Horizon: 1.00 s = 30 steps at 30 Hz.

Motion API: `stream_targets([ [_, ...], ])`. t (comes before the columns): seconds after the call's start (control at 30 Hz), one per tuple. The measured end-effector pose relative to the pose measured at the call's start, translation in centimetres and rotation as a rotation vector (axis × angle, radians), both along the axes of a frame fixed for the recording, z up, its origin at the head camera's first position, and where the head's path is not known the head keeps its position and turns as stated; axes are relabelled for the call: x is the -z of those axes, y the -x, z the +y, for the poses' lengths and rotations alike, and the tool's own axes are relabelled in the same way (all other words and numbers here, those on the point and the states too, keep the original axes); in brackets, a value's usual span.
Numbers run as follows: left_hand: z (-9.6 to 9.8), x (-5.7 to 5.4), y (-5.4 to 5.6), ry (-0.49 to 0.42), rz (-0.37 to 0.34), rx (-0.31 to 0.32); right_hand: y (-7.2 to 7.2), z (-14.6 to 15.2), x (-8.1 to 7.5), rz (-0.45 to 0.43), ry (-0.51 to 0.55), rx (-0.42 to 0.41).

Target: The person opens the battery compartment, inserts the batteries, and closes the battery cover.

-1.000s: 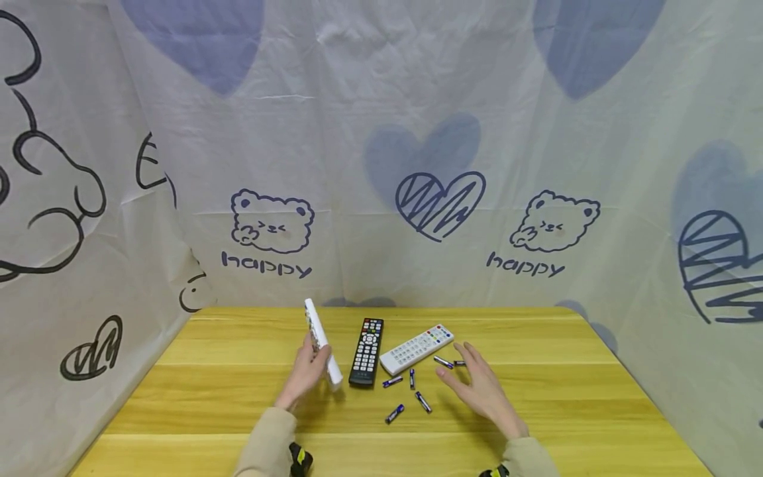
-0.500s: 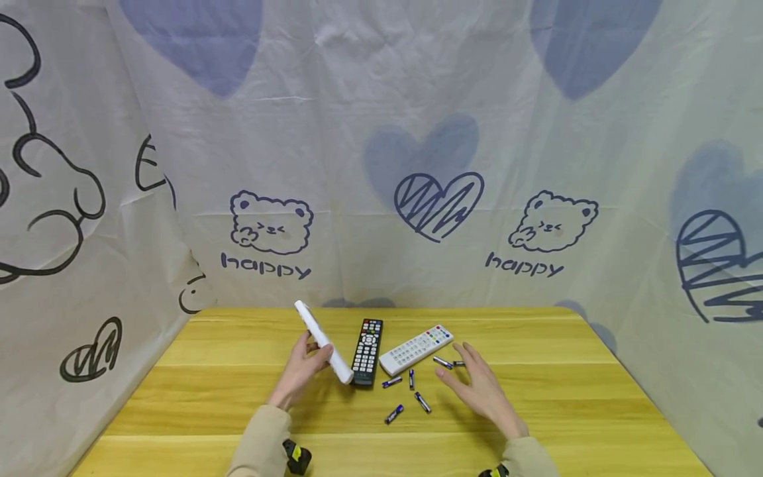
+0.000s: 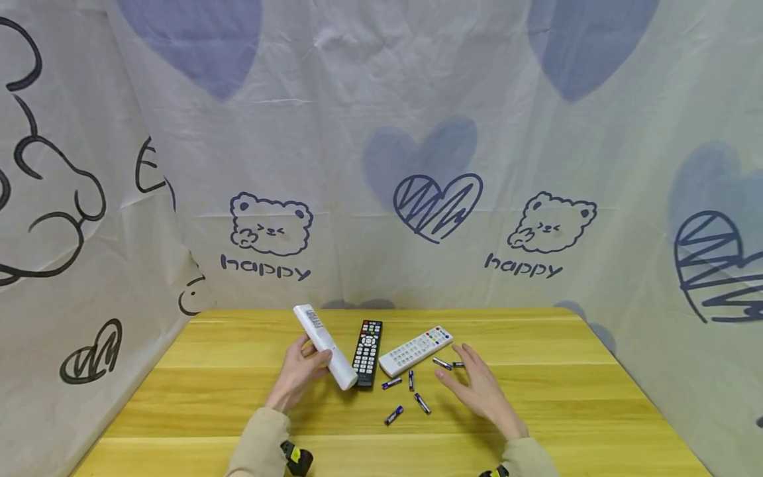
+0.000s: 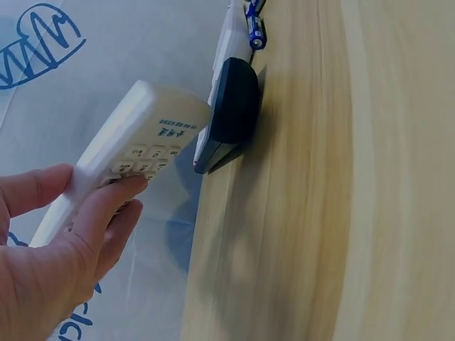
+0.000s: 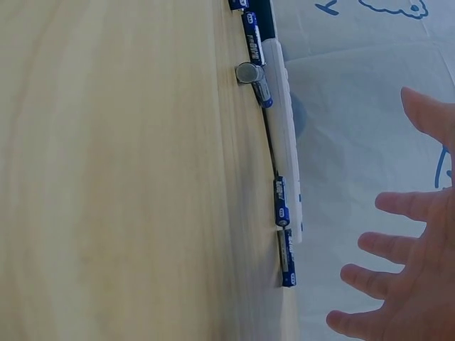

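Head view: the left hand (image 3: 300, 374) grips the raised remote (image 3: 326, 349), held aslant above the surface (image 3: 548, 397) with its labelled back showing. Its low end lies just beside the black remote (image 3: 366, 358), so a careless dip or swing could knock that one askew. The white remote (image 3: 416, 351) and six batteries (image 3: 394, 415) lie to the right; the round cells could roll if anything brushed them. The right hand (image 3: 481, 392) is nearest the two far ones, the likeliest to be nudged.

Left wrist view: the fingers clasp the raised remote from both faces, tips on the keys (image 4: 144, 158). That hold looks light, and the end beyond it is unsupported, so the remote might pivot or slip onto the black one; pressure could also push keys. Whether the two remotes touch, I cannot tell.

Right wrist view: the fingers are spread and hold nothing, apart from the batteries beside the white remote. Lowering them flat could scatter those cells, perhaps toward the edge.
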<state>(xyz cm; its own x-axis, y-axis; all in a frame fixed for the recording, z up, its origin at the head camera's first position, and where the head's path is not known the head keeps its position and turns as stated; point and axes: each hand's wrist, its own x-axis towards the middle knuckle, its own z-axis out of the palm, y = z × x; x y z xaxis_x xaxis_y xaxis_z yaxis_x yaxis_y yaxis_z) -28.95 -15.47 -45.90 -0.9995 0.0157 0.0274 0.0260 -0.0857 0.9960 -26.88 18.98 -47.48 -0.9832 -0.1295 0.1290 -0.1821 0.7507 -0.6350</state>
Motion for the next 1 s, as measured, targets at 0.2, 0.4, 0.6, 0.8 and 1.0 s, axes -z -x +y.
stream_targets([
  [0.2, -0.07, -0.23, -0.13, -0.009, -0.029, -0.024, -0.06, 0.02, 0.11, -0.001, -0.003, -0.004],
  [0.4, -0.08, -0.03, -0.2, -0.029, -0.048, -0.054, -0.07, -0.01, 0.15, 0.001, -0.003, -0.005],
  [0.6, -0.18, 0.0, -0.38, -0.056, -0.047, -0.056, -0.07, -0.08, 0.1, -0.002, -0.019, -0.007],
  [0.8, -0.48, 0.12, -0.66, -0.044, -0.046, -0.057, -0.16, -0.08, -0.05, -0.006, -0.033, -0.002],
  [1.0, -0.69, 0.46, -0.96, -0.017, -0.048, -0.041, -0.36, -0.14, -0.2, -0.003, -0.059, -0.01],
])
